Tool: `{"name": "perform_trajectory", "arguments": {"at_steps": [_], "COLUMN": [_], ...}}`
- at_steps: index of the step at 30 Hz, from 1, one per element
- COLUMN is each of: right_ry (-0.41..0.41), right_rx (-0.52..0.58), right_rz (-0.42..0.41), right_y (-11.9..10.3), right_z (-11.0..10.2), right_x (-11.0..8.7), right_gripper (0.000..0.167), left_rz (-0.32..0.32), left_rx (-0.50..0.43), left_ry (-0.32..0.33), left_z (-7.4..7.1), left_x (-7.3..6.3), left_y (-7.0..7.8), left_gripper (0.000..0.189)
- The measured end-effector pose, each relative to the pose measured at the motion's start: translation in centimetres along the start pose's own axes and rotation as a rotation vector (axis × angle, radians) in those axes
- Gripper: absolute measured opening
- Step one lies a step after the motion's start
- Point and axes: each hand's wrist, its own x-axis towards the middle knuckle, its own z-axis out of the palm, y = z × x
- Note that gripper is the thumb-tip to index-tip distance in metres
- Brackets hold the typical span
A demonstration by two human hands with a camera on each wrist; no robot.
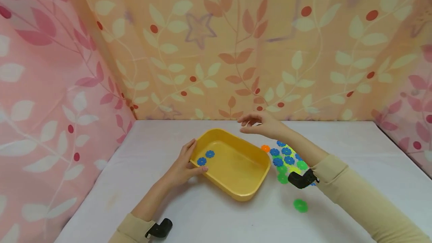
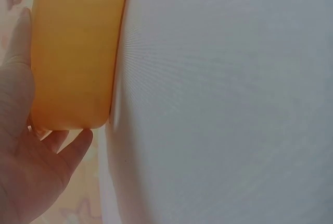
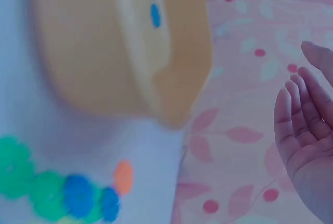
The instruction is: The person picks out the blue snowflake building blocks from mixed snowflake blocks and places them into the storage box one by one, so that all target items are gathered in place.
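A yellow plastic basin sits at an angle on the white table, with two blue notched discs at its left end. My left hand holds that left corner, its thumb over the near rim and its fingers against the outer side. From the left wrist view, the fingers touch the basin's end wall. Above the basin's far right side hovers my right hand, fingers loosely bent. The right wrist view shows its palm with nothing in it.
Right of the basin lies a spread of blue, green and yellow discs, partly hidden under my right forearm. One orange disc is close to the basin's rim, and green discs lie nearer me. Patterned cloth hangs behind the table.
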Motion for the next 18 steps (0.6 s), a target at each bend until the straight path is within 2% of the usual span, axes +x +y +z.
{"name": "perform_trajectory", "arguments": {"at_steps": [10,14,18], "right_ry": [0.012,0.029,0.042], "right_rx": [-0.099,-0.118,-0.143], "right_rz": [0.172,0.259,0.299], "right_y": [5.3,7.3,9.1], "right_z": [-2.0,-2.1,-1.7], "right_x": [-8.1,-10.0,-11.0], "right_gripper": [0.039,0.044,0.044], "left_rz": [0.01,0.014,0.01], "left_rx": [-0.037,-0.029,-0.036], "left_ry": [0.005,0.004,-0.005], "left_z": [0.1,0.1,0.1], "left_x": [0.1,0.1,0.2], "left_y": [0.1,-0.1,-0.2], "left_gripper": [0.099,0.101,0.103]}}
